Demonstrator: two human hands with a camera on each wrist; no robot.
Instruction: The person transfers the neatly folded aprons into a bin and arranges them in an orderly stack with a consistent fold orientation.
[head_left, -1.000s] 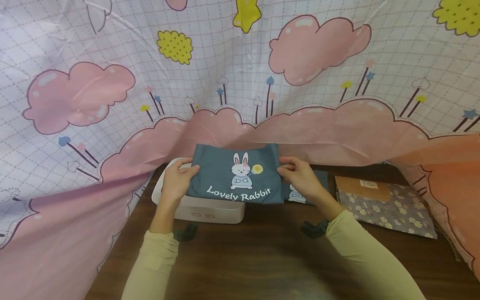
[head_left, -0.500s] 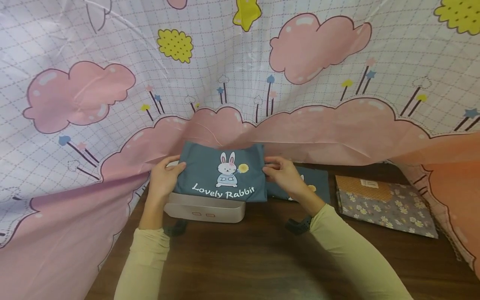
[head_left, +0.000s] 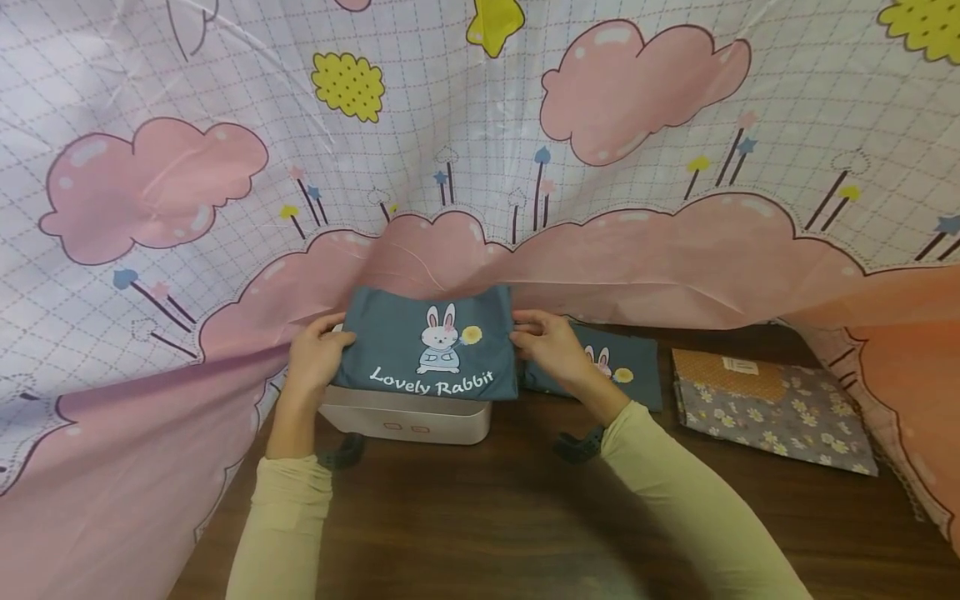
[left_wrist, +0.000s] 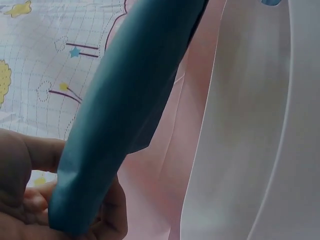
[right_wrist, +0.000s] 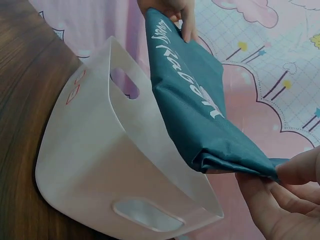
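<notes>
A folded dark teal cloth [head_left: 390,342] printed with a white rabbit and "Lovely Rabbit" is held up over a white storage bin [head_left: 438,429]. My left hand [head_left: 313,358] pinches its left edge, the thumb on the front. At the opposite edge my right hand [head_left: 558,350] grips it between thumb and fingers. From the right wrist, the bin [right_wrist: 80,145] shows oval handle holes, and the cloth [right_wrist: 192,95] hangs above its opening. In the left wrist view the cloth [left_wrist: 120,90] is seen along its rounded folded edge. The cloth hides most of the bin's inside in the head view.
Another teal rabbit-print cloth [head_left: 637,375] lies on the dark wooden table [head_left: 480,517], partly behind my right hand. Farther right lies a folded grey floral cloth [head_left: 780,425] with a tan panel. A pink-and-white cartoon curtain [head_left: 615,267] hangs behind and at both sides.
Both hands have carried the held cloth to the left over the bin. More of the second teal cloth on the table shows now.
</notes>
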